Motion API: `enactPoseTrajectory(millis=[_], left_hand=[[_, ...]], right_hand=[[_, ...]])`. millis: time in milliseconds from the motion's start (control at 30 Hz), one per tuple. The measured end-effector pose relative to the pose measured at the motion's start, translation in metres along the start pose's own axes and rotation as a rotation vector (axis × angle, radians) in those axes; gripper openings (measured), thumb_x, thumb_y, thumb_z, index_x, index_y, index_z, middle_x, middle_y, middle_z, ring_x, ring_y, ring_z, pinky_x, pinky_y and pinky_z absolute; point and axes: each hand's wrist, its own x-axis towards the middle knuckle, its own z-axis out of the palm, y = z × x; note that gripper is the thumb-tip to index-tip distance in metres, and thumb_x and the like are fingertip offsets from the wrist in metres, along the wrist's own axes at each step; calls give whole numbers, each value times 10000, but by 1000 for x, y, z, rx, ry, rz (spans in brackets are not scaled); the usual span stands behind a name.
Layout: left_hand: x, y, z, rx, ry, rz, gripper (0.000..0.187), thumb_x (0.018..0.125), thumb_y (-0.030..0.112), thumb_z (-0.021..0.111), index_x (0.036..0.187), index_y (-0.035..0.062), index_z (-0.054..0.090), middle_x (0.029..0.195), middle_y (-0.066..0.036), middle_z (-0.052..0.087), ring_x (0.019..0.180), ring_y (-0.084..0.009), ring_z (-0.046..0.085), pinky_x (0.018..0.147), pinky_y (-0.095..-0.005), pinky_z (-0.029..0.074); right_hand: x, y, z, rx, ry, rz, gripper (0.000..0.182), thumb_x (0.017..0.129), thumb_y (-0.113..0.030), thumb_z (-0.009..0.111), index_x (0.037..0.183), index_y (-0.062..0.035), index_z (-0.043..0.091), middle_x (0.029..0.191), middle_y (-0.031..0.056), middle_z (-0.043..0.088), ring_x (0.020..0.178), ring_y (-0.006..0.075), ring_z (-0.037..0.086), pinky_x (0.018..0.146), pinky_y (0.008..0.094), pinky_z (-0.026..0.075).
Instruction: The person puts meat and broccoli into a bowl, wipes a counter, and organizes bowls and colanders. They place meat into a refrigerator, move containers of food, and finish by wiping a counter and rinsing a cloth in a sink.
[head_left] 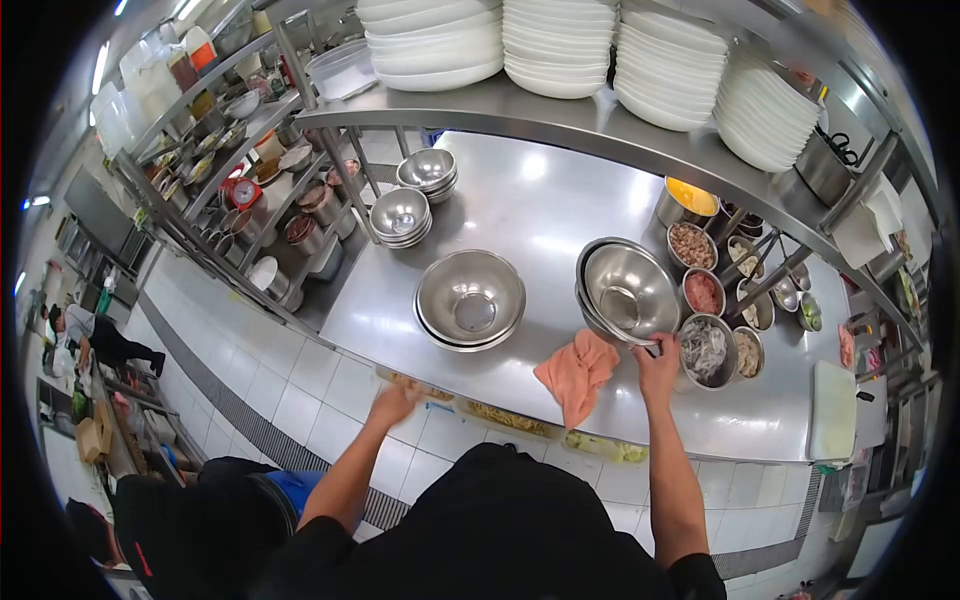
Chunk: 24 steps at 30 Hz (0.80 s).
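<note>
My right hand [658, 362] pinches the near rim of a steel mixing bowl [615, 285], which sits tilted in a stack of similar bowls. Just left of that hand, a crumpled orange cloth [578, 375] lies near the table's front edge. My left hand [394, 403] is in front of the table edge, blurred, and its fingers cannot be made out. Nearest to it on the table is another pair of nested steel bowls [470, 300], standing upright.
Smaller bowls [400, 215] are stacked at the back left. Metal containers of ingredients [708, 350] crowd the right side, near a white cutting board [832, 410]. Stacks of white plates [560, 50] fill the steel shelf [560, 115] overhead. Another person [170, 530] is close on my left.
</note>
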Motion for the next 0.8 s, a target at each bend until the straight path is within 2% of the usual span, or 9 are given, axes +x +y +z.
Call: enactPoseTrajectory(millis=[33, 100, 167, 267, 367, 600, 667, 733, 800], left_hand=[[14, 41, -31, -223, 269, -33, 516, 811, 469, 597, 1146, 77, 576, 877, -190, 655, 868, -345, 630, 787, -425, 481], [41, 96, -76, -388, 498, -48, 550, 781, 437, 641, 1166, 53, 558, 900, -172, 656, 879, -339, 627, 778, -420, 487], [81, 116, -79, -214, 627, -62, 457, 777, 352, 642, 1107, 43, 575, 963, -171, 641, 891, -346, 618, 777, -423, 493], [107, 125, -89, -36, 444, -89, 317, 783, 228, 604, 1032, 35, 581, 1013, -174, 623, 908, -358, 609, 772, -440, 497], [109, 130, -93, 76, 472, -2, 243, 775, 133, 569, 993, 27, 571, 1012, -182, 621, 920, -365, 605, 761, -453, 499], [113, 142, -100, -106, 596, 82, 146, 818, 159, 571, 876, 25, 571, 862, -195, 645, 827, -394, 614, 732, -480, 479], [115, 137, -102, -119, 582, 163, 152, 835, 180, 564, 846, 29, 560, 823, -194, 646, 796, -399, 614, 713, -489, 462], [121, 128, -114, -207, 602, 115, 154, 835, 183, 567, 862, 31, 557, 815, -191, 642, 786, -386, 617, 706, -476, 462], [126, 108, -135, -387, 686, 100, 153, 838, 181, 568, 882, 35, 551, 788, -178, 631, 747, -351, 618, 687, -440, 461]], right_hand=[[1, 2, 6, -76, 40, -3, 295, 671, -53, 752, 888, -28, 553, 1173, 153, 452, 1024, 258, 531, 788, 325, 535], [-2, 17, 20, -53, 38, 46, 316, 675, -68, 757, 918, -43, 555, 1274, 172, 390, 1090, 306, 514, 818, 361, 542], [-4, 22, 32, -63, 158, -1, 337, 671, -128, 752, 925, -44, 547, 1201, 198, 435, 1096, 353, 482, 902, 398, 405], [-9, 34, 38, 22, 161, 69, 327, 682, -118, 745, 933, -46, 548, 1294, 233, 373, 1169, 395, 435, 947, 411, 390], [-19, 53, 42, -112, 175, 50, 331, 703, -84, 740, 973, -59, 550, 1379, 241, 272, 1224, 373, 413, 932, 386, 455], [-38, 21, 22, -310, 272, 31, 322, 761, -121, 689, 1043, -31, 562, 1375, 246, 308, 1259, 371, 361, 958, 383, 379], [-55, -9, 24, -116, 230, 33, 389, 776, -126, 677, 1121, -8, 542, 1282, 213, 445, 1133, 330, 480, 875, 375, 421], [-65, -15, 54, 199, -133, 319, 443, 822, -203, 648, 1197, -14, 508, 1142, 170, 562, 935, 258, 580, 762, 346, 455], [-64, -19, 100, 37, -353, 214, 497, 859, -305, 607, 1224, 7, 477, 994, 134, 621, 800, 193, 612, 656, 299, 480]])
